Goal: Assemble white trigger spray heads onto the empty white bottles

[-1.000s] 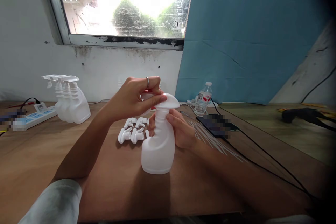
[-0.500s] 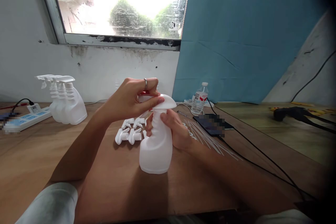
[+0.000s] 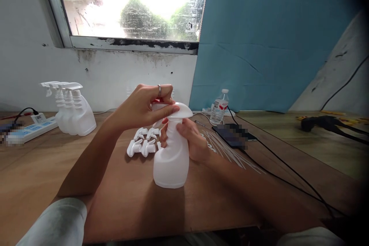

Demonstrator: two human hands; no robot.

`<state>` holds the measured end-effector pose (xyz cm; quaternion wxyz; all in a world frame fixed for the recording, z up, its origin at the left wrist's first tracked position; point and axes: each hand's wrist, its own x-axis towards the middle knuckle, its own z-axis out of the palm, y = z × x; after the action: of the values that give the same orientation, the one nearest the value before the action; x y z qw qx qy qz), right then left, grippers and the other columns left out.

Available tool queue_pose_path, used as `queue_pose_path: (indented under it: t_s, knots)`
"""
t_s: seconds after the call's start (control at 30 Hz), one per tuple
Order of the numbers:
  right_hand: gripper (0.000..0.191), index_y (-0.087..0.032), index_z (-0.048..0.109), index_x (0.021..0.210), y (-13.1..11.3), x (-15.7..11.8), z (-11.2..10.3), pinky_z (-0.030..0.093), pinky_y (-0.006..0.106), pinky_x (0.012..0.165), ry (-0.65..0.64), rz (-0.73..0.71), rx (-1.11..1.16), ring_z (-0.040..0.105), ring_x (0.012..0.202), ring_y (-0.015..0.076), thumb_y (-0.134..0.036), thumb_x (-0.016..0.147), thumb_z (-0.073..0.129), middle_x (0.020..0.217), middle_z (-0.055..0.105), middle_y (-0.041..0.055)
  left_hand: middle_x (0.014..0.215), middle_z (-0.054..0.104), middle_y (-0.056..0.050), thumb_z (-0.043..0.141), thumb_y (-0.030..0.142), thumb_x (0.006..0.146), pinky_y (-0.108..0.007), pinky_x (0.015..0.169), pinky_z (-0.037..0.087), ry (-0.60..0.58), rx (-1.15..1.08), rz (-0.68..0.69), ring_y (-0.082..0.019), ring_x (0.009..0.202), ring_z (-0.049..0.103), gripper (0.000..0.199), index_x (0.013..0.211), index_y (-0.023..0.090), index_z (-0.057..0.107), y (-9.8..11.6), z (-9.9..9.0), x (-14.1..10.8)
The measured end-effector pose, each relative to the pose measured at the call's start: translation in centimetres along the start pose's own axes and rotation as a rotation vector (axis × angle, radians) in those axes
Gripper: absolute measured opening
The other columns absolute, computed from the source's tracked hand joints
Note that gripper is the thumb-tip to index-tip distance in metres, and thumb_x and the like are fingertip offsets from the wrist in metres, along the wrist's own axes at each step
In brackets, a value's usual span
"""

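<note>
A white spray bottle (image 3: 172, 167) stands upright on the brown table in front of me, with a white spray head (image 3: 183, 110) on its neck. My left hand (image 3: 150, 103), a ring on one finger, pinches the spray head from the left and above. Lower down, my right hand (image 3: 193, 138) is wrapped round the bottle's neck from behind and the right, its fingertips showing on the left side. Just left of the bottle lie several loose white spray heads (image 3: 148, 148), some partly hidden by the bottle and my fingers.
Several finished-looking spray bottles (image 3: 83, 115) stand at the back left beside a power strip (image 3: 34, 130). Toward the right are a water bottle (image 3: 219, 107), thin white tubes (image 3: 227, 152), a phone (image 3: 229, 136) and black cables (image 3: 276, 166).
Both hands keep their hold on the bottle and spray head. The view has shifted very slightly; nothing else has visibly moved.
</note>
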<state>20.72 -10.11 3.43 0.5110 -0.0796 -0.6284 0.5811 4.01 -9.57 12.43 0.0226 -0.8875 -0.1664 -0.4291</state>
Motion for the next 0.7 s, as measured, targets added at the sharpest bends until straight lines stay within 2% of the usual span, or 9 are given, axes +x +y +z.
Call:
queue_pose_path:
  t_s: [0.07,0.2,0.33,0.47,0.6,0.7]
  knots:
    - [0.03,-0.016,0.058,0.098,0.01,-0.01,0.02,0.05,0.031,0.059,0.0,-0.007,0.018,0.062,0.064,0.0168,-0.044,0.086,0.062,0.076,0.065,0.0042,0.063,0.054,0.002,0.062,0.032,0.087,-0.019,0.049,0.038,-0.002,0.0,-0.005,-0.007,0.056,0.046,0.03,0.067,0.017,0.046,0.07,-0.05,0.0]
    - [0.025,-0.017,0.057,0.094,0.07,-0.06,-0.07,0.05,0.03,0.058,0.021,0.016,-0.11,0.06,0.061,0.0147,-0.036,0.083,0.068,0.072,0.063,0.0017,0.063,0.053,0.003,0.062,0.03,0.087,-0.019,0.048,0.036,-0.028,-0.009,-0.016,-0.007,0.054,0.042,0.028,0.068,0.017,0.047,0.3,-0.15,0.01]
    - [0.026,-0.018,0.056,0.098,0.07,-0.14,-0.08,0.05,0.032,0.06,-0.019,-0.036,-0.032,0.062,0.065,0.0163,-0.041,0.088,0.061,0.078,0.063,0.0039,0.063,0.052,0.002,0.062,0.028,0.087,-0.02,0.05,0.037,-0.03,-0.003,-0.03,-0.007,0.056,0.043,0.026,0.069,0.017,0.048,0.39,-0.17,0.02]
    - [0.021,-0.016,0.058,0.093,0.02,-0.16,-0.01,0.049,0.03,0.059,0.013,0.0,-0.114,0.06,0.061,0.0149,-0.033,0.085,0.068,0.07,0.062,0.0019,0.063,0.05,0.003,0.062,0.028,0.087,-0.019,0.05,0.037,-0.041,-0.018,-0.042,-0.007,0.057,0.042,0.026,0.069,0.017,0.047,0.29,-0.13,0.02]
    - [0.028,-0.016,0.058,0.102,0.06,-0.23,-0.02,0.05,0.032,0.061,-0.031,-0.035,0.015,0.062,0.066,0.0169,-0.04,0.089,0.06,0.079,0.063,0.005,0.062,0.045,0.004,0.062,0.028,0.086,-0.019,0.052,0.038,-0.032,-0.039,-0.039,-0.007,0.058,0.04,0.03,0.066,0.017,0.042,0.22,-0.1,-0.02]
    - [0.023,-0.015,0.059,0.095,-0.01,-0.25,0.0,0.05,0.031,0.061,-0.019,-0.015,-0.037,0.061,0.064,0.0153,-0.036,0.088,0.062,0.076,0.061,0.0037,0.064,0.045,0.003,0.062,0.027,0.086,-0.019,0.054,0.04,-0.035,-0.051,-0.042,-0.007,0.06,0.041,0.031,0.066,0.017,0.04,0.23,-0.13,-0.05]
